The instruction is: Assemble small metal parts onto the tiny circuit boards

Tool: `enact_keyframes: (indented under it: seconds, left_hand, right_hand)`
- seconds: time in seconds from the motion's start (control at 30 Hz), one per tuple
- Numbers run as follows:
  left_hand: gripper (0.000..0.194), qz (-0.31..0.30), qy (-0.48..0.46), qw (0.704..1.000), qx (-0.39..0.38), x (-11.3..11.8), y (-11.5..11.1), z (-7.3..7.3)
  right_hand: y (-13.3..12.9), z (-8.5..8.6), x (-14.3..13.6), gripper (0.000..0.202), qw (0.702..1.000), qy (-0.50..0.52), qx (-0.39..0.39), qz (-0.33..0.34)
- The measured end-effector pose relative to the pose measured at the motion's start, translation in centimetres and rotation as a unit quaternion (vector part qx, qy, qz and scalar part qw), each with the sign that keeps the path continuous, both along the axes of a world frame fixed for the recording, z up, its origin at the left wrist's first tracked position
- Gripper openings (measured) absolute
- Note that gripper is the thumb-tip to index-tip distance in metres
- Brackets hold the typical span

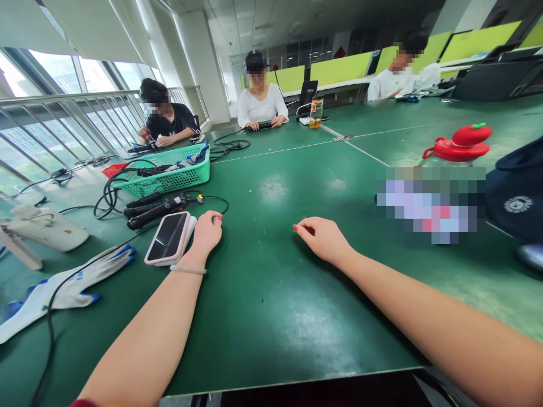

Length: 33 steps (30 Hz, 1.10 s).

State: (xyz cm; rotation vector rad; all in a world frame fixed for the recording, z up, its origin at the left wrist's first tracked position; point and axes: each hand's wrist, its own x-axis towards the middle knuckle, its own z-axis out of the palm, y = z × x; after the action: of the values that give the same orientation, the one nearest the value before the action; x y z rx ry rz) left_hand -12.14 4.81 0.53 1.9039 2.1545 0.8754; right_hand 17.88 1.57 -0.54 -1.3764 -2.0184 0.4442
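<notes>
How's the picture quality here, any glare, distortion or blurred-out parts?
Head view: daylight from the windows at left leaves pale glare patches on the green table; the wide lens bows the railing and stretches both forearms; a pixelated block hides what sits under the red lid; faces are blurred. The left hand, phone and right hand look sharp.

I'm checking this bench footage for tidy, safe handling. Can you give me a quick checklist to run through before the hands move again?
1. Left hand touching the phone: ok, it rests against the phone's edge.
2. Right hand free: ok, it holds nothing and rests on the table.
3. Phone lying flat: not ok, propped on something white.
4. Black cable off the glove: not ok, it crosses it.
5. Black tools switched off: cannot tell.
</notes>
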Motion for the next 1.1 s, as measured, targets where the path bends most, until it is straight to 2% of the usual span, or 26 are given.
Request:
enact_keyframes:
  seconds: [0.1,0.23,0.27,0.33,0.43,0.6,0.73,0.83,1.0,1.1]
  left_hand:
    - [0.024,-0.030,-0.049,0.998,-0.017,0.8,0.4,-0.7]
    - [0.025,-0.115,-0.132,0.984,-0.035,4.6,-0.6,-1.3]
    - [0.024,-0.167,-0.204,0.964,-0.046,5.7,-1.0,-1.3]
    - [0.022,-0.235,-0.312,0.918,-0.075,7.8,-2.1,-1.3]
    - [0.021,-0.283,-0.405,0.862,-0.113,9.9,-3.5,-1.1]
    - [0.018,-0.253,-0.509,0.812,-0.134,12.5,-4.0,-0.5]
    - [0.017,-0.232,-0.615,0.745,-0.115,14.0,-4.4,0.2]
    - [0.016,-0.236,-0.611,0.748,-0.108,13.9,-5.1,0.4]
    - [0.021,-0.228,-0.564,0.791,-0.063,12.3,-5.3,-0.2]
    - [0.021,-0.218,-0.527,0.821,-0.034,11.8,-4.9,-0.5]
  right_hand:
    - [0.3,-0.3,-0.1,0.036,0.998,0.023,-0.056,0.015]
    - [0.5,-0.2,-0.2,0.041,0.995,0.027,-0.100,0.000]
    - [0.6,-0.1,-0.2,0.042,0.994,0.025,-0.109,-0.002]
    - [0.8,0.1,0.0,0.042,0.991,0.020,-0.130,0.002]
    - [1.3,0.3,0.4,0.040,0.985,0.018,-0.168,0.028]
    - [2.2,-0.2,1.0,0.036,0.968,0.047,-0.233,0.077]
    - [2.5,-0.6,1.0,0.033,0.962,0.067,-0.248,0.090]
    - [2.4,-0.6,0.7,0.039,0.965,0.054,-0.235,0.107]
    - [1.6,-0.5,0.5,0.044,0.980,-0.008,-0.164,0.110]
    - [1.3,-0.5,0.6,0.044,0.983,-0.037,-0.112,0.138]
